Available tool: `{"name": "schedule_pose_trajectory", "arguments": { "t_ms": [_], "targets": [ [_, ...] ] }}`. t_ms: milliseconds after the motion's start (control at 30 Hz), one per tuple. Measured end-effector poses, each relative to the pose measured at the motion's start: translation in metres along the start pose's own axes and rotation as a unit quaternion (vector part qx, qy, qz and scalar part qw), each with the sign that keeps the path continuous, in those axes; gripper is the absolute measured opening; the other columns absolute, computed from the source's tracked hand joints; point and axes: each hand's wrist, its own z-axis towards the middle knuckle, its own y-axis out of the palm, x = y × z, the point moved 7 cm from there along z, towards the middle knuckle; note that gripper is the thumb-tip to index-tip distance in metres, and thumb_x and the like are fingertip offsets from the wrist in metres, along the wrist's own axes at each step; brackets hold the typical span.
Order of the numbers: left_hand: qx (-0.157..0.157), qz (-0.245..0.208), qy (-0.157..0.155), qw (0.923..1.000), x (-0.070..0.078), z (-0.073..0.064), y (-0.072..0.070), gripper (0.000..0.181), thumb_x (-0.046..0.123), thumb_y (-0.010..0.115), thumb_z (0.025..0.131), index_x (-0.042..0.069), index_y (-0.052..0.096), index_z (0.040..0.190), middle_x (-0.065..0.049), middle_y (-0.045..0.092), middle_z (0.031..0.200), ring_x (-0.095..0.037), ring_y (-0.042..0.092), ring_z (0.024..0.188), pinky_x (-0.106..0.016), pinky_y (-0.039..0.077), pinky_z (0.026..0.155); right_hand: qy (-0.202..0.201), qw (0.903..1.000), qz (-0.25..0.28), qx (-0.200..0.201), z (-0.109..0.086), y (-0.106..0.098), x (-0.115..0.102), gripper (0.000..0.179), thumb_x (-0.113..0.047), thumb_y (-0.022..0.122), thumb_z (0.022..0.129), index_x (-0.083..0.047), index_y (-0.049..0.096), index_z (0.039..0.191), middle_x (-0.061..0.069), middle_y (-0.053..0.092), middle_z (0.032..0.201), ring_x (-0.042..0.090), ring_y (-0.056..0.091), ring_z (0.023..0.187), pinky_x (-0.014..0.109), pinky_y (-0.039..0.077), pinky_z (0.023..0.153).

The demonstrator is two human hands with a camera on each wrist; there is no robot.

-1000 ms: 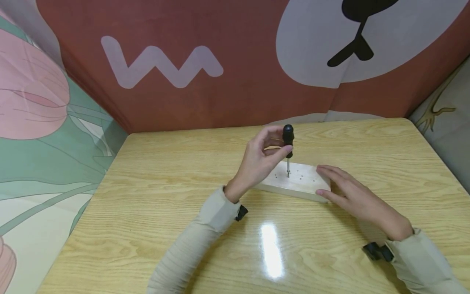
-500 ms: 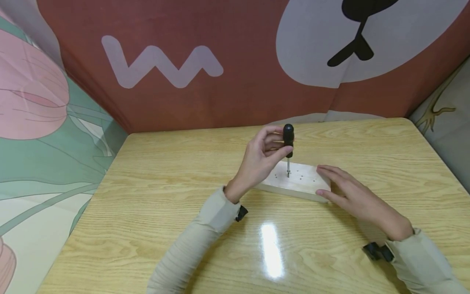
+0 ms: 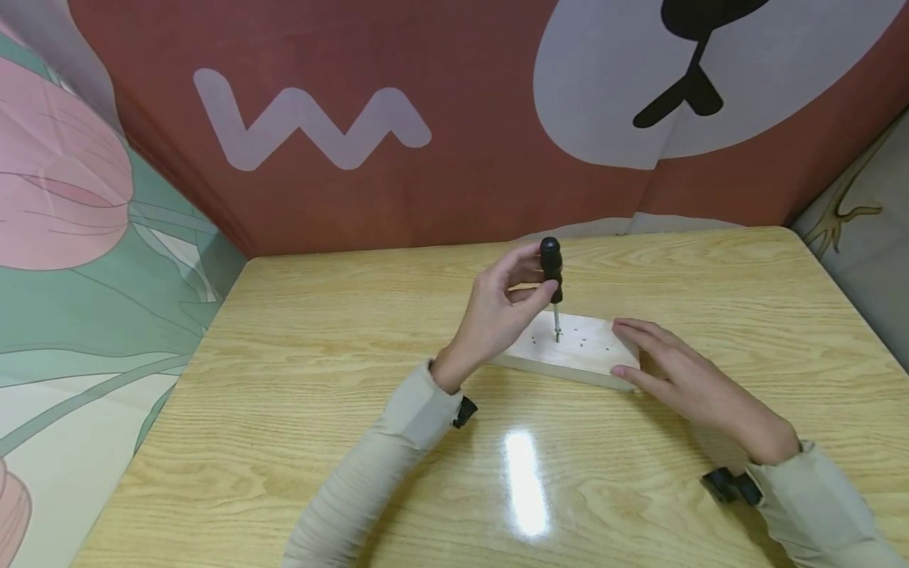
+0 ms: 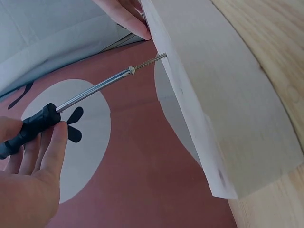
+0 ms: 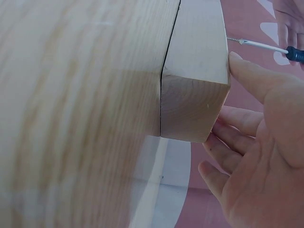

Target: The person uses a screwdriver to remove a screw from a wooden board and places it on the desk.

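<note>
My left hand (image 3: 497, 308) pinches the black handle of a screwdriver (image 3: 551, 264) between thumb and fingers. The screwdriver stands nearly upright, leaning a little left at the top. Its tip meets the head of a screw (image 4: 148, 62), whose threaded shaft is mostly exposed and whose point is at the face of a pale wooden block (image 4: 223, 95). Several small dark holes dot the block's top in the head view. Around the block's right end, my right hand (image 3: 682, 383) grips with the thumb on the near side and fingers towards the far side.
The block lies on a wood-grain table (image 3: 319, 339), towards its back edge. Behind the table hangs a red-brown printed cloth (image 3: 469, 158). Dark wrist cameras, such as one (image 3: 731, 487) by the right cuff, sit close to the tabletop.
The screwdriver handle has tipped slightly left along with my left hand, while its tip stays at the screw. My right hand and the block have not visibly moved.
</note>
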Motion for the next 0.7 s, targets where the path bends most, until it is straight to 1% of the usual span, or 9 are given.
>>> {"name": "schedule_pose_trajectory", "arguments": {
  "t_ms": [133, 200, 367, 467, 567, 700],
  "targets": [
    [0.012, 0.000, 0.013, 0.9998, 0.0005, 0.0010, -0.0006, 0.041, -0.004, 0.068, 0.090, -0.004, 0.055, 0.129, -0.025, 0.067, 0.109, -0.033, 0.069, 0.098, -0.030, 0.062, 0.083, -0.002, 1.0000, 0.002, 0.000, -0.0005, -0.0002, -0.0006, 0.065, -0.037, 0.060, 0.100, 0.001, 0.040, 0.148, 0.024, 0.037, 0.154, 0.048, 0.035, 0.140, 0.069, 0.036, 0.106],
    [0.015, -0.001, 0.016, 0.9998, 0.0005, 0.0007, -0.0007, 0.040, -0.004, 0.069, 0.090, -0.003, 0.056, 0.128, -0.025, 0.067, 0.109, -0.033, 0.069, 0.098, -0.030, 0.062, 0.083, -0.003, 1.0000, 0.003, 0.001, -0.0004, 0.0000, -0.0006, 0.065, -0.037, 0.060, 0.099, 0.001, 0.041, 0.148, 0.024, 0.037, 0.154, 0.048, 0.035, 0.140, 0.069, 0.036, 0.106],
    [0.012, -0.013, 0.010, 0.9998, -0.0001, -0.0012, -0.0009, 0.037, -0.007, 0.062, 0.092, -0.004, 0.055, 0.129, -0.026, 0.066, 0.117, -0.034, 0.068, 0.105, -0.033, 0.061, 0.088, -0.005, 1.0000, 0.005, 0.003, -0.0005, 0.0004, 0.0001, 0.065, -0.036, 0.061, 0.099, 0.001, 0.041, 0.148, 0.024, 0.037, 0.153, 0.048, 0.035, 0.140, 0.068, 0.036, 0.106],
    [0.006, -0.010, 0.008, 0.9999, 0.0004, -0.0017, -0.0008, 0.038, -0.008, 0.060, 0.092, -0.003, 0.054, 0.129, -0.026, 0.067, 0.119, -0.034, 0.069, 0.105, -0.036, 0.061, 0.090, -0.008, 0.9999, 0.004, 0.005, -0.0003, 0.0008, 0.0009, 0.065, -0.035, 0.062, 0.099, 0.002, 0.041, 0.148, 0.025, 0.038, 0.152, 0.048, 0.036, 0.139, 0.068, 0.037, 0.105],
    [0.004, -0.003, 0.008, 1.0000, 0.0008, -0.0016, -0.0010, 0.038, -0.007, 0.062, 0.092, -0.002, 0.054, 0.129, -0.026, 0.069, 0.116, -0.033, 0.071, 0.101, -0.038, 0.061, 0.090, -0.011, 0.9999, 0.002, 0.006, 0.0005, 0.0011, 0.0016, 0.065, -0.033, 0.063, 0.098, 0.003, 0.041, 0.147, 0.027, 0.039, 0.151, 0.049, 0.037, 0.138, 0.068, 0.038, 0.104],
    [0.011, 0.011, 0.011, 0.9998, 0.0007, -0.0009, -0.0014, 0.039, -0.004, 0.068, 0.090, -0.002, 0.055, 0.126, -0.024, 0.071, 0.110, -0.031, 0.072, 0.097, -0.034, 0.062, 0.086, -0.011, 0.9999, -0.002, 0.006, 0.0016, 0.0012, 0.0022, 0.065, -0.033, 0.064, 0.097, 0.003, 0.041, 0.147, 0.027, 0.039, 0.151, 0.048, 0.037, 0.138, 0.067, 0.038, 0.104]
  ]
}}
